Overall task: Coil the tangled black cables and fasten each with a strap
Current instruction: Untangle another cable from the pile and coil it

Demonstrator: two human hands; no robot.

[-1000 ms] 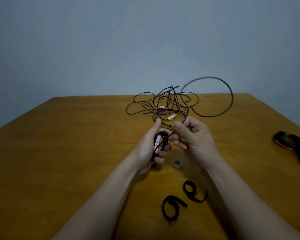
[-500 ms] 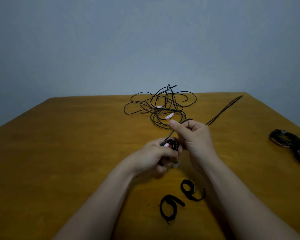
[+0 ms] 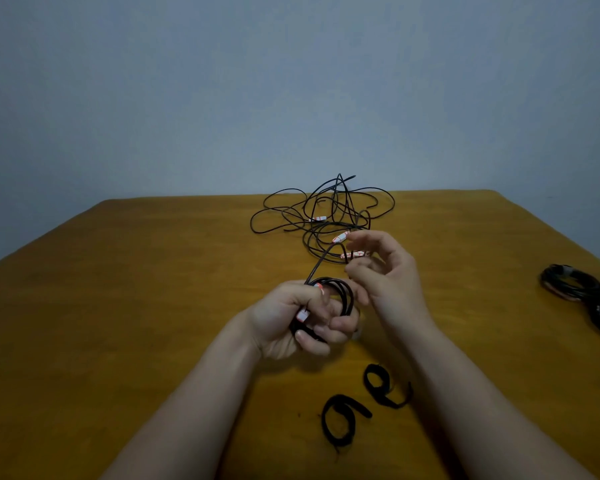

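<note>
Left grip (image 3: pixel 302 320) is closed tight around a small coil (image 3: pixel 347 296) of black cable, fingers curled over the loops and thumb pressing on top, held a bit above the table (image 3: pixel 118 306) right in the middle of the shot. You can see a white-and-red tag (image 3: pixel 302 315) poking out between the fingers. One loose strand (image 3: pixel 321 263) runs up from the coil and back into the tangle (image 3: pixel 329 220) of black cable sitting at the far centre of the table, which has a few more of those white-and-red tags on it. Right grip (image 3: pixel 387 277) is just beside the coil on its right, slightly further away, fingers loosely spread and a bit blurry, and as far as I can see it isn't holding anything. Close to the near edge, below the hands, there are two black straps lying flat and curled into loops, one strap (image 3: pixel 352 405) more to the left and the other strap (image 3: pixel 395 404) partly tucked under the right forearm. Way over at the right edge sit two finished coils (image 3: pixel 561 287), touching each other. Plain grey-blue wall (image 3: pixel 222 98) behind it all.
</note>
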